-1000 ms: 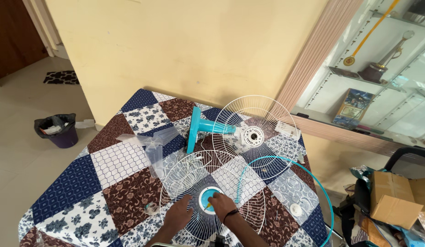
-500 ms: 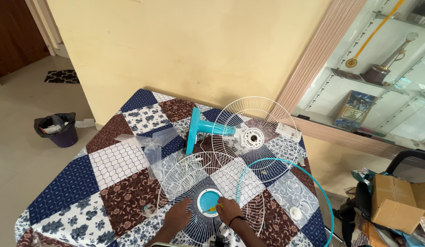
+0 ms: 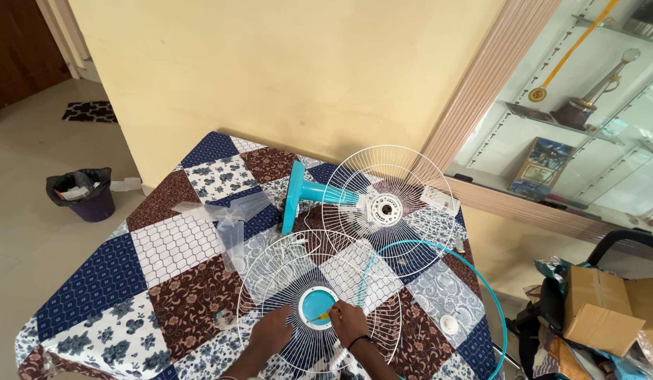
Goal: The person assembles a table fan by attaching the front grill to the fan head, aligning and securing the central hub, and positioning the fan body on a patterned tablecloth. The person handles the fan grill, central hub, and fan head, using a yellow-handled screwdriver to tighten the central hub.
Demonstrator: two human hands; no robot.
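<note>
Looking down from the head camera, I see both hands at the lower centre of the frame, on a round white wire fan guard [image 3: 319, 302] that lies flat on the patchwork tablecloth of blue, brown and white squares [image 3: 164, 246]. The left hand [image 3: 270, 331] lies with fingers spread and flat on the wires just left of the guard's turquoise round centre cap [image 3: 316, 307]; I judge it presses the guard down so that it does not slide or turn. The right hand [image 3: 349, 320] is closed, pinching a thin yellow tool [image 3: 328, 316], perhaps a small screwdriver, whose tip points at the right edge of the cap. The tool is too small for me to tell more.

Above, at the centre of the frame, a second white wire guard with the motor hub [image 3: 386, 204] stands tilted, resting on its turquoise plastic stand [image 3: 302, 193] which lies on its side. A thin turquoise hoop [image 3: 481, 281] lies to the right and hangs partly over the table edge. A clear plastic fan blade [image 3: 231, 222] lies at the left of the guards, apart from the hands. A small white round cap [image 3: 449, 324] rests near the right corner of the table.
</note>
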